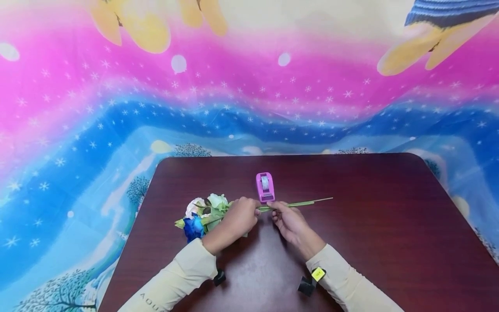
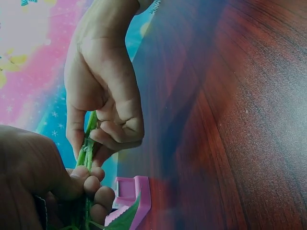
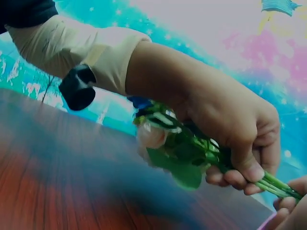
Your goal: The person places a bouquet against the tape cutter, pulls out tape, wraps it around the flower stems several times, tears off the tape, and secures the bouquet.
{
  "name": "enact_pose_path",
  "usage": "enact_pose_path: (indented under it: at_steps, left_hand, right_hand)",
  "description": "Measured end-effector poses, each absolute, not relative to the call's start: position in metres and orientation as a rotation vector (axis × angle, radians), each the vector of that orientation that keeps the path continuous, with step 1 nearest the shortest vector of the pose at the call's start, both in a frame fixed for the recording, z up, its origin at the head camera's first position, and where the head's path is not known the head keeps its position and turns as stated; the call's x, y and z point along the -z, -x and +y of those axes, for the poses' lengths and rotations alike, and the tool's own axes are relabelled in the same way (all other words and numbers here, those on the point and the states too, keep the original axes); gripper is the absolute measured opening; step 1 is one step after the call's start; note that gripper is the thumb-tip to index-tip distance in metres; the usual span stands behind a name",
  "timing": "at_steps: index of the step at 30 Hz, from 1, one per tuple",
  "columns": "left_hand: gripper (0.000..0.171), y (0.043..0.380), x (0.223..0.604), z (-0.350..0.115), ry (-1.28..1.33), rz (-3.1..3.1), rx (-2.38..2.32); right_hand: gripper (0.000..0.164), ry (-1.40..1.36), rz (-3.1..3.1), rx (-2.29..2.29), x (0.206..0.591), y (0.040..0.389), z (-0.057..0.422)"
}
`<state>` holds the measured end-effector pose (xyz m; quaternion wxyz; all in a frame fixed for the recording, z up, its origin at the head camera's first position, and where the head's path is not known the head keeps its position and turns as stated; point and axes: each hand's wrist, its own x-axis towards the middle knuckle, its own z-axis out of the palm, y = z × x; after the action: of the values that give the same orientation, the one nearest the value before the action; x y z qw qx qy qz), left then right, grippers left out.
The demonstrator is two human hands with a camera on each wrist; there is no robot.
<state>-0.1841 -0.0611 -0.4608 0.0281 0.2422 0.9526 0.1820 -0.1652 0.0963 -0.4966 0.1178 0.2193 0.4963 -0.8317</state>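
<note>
A bunch of flowers, with white, pale pink and blue blooms (image 1: 193,228), lies across the head view with its heads to the left. My left hand (image 1: 242,213) grips its green stems (image 3: 277,185) just below the leaves. Farther along, the thumb and fingers of my right hand (image 1: 290,223) pinch the same stems, whose thin ends (image 1: 323,199) stick out to the right. Between the two hands, a strip of clear tape (image 2: 87,143) shows around the stems in the left wrist view. Right behind the hands stands a pink tape dispenser (image 1: 265,187) with a roll in it.
The dark reddish-brown table (image 1: 374,225) reaches out on both sides of the hands. Behind it hangs a pink and blue cloth (image 1: 249,99) with snowflakes. A black wrist camera (image 1: 306,286) sits below the right sleeve.
</note>
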Motion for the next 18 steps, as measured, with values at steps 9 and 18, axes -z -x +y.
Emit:
enact_pose_path:
  at_steps: [9,18]
  left_hand:
    - [0.010,0.188,0.460,-0.068,-0.723,2.920,-0.577]
    - [0.015,0.189,0.456,-0.069,-0.778,2.962,-0.541]
  right_hand:
    - [0.063,-0.255,1.630,1.955,0.481,0.156,0.127]
    - [0.034,0.297,2.409,1.489,0.446,0.150,0.134]
